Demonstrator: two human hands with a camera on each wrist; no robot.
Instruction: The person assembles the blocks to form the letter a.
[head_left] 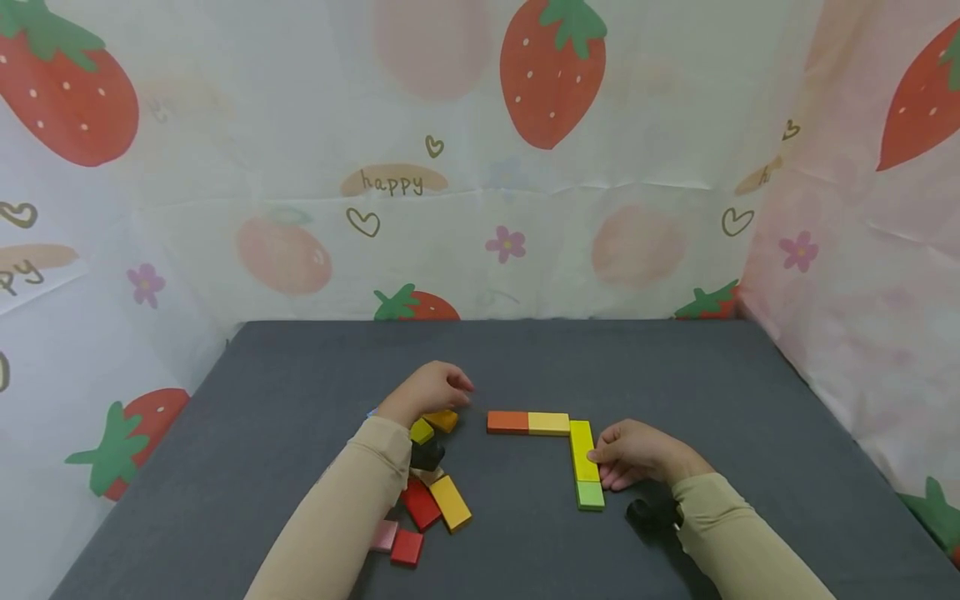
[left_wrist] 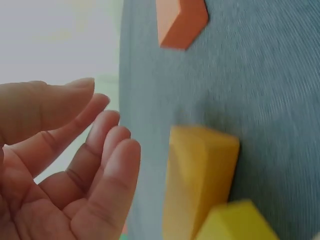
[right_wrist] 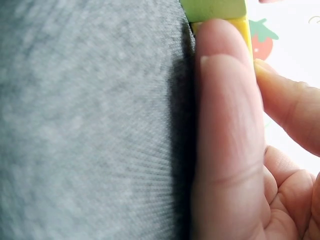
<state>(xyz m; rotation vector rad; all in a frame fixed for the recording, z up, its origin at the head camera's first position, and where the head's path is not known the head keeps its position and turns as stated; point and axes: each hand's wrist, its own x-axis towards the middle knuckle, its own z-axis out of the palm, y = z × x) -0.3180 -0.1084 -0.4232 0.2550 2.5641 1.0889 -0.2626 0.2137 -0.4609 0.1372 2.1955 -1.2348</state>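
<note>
My right hand [head_left: 636,454] rests at a long yellow block [head_left: 582,442], its thumb on the top face and fingers against the right side. A light green block [head_left: 590,497] touches the near end of that block. At the far end, a row of an orange-red block [head_left: 507,422] and a pale yellow block [head_left: 548,424] runs leftward, making a corner. My left hand [head_left: 431,390] hovers over loose blocks with nothing between its fingers; in the left wrist view its fingers [left_wrist: 107,187] are loosely bent. Closest to it are an amber block [head_left: 442,420] and a yellow-green block [head_left: 422,431].
Nearer on the left lie a red block [head_left: 422,503], a golden block [head_left: 451,503], a smaller red block [head_left: 407,548] and a pink block [head_left: 384,536]. My left sleeve hides part of this group. A grey cloth [head_left: 525,358] covers the table, with printed curtains [head_left: 480,150] behind.
</note>
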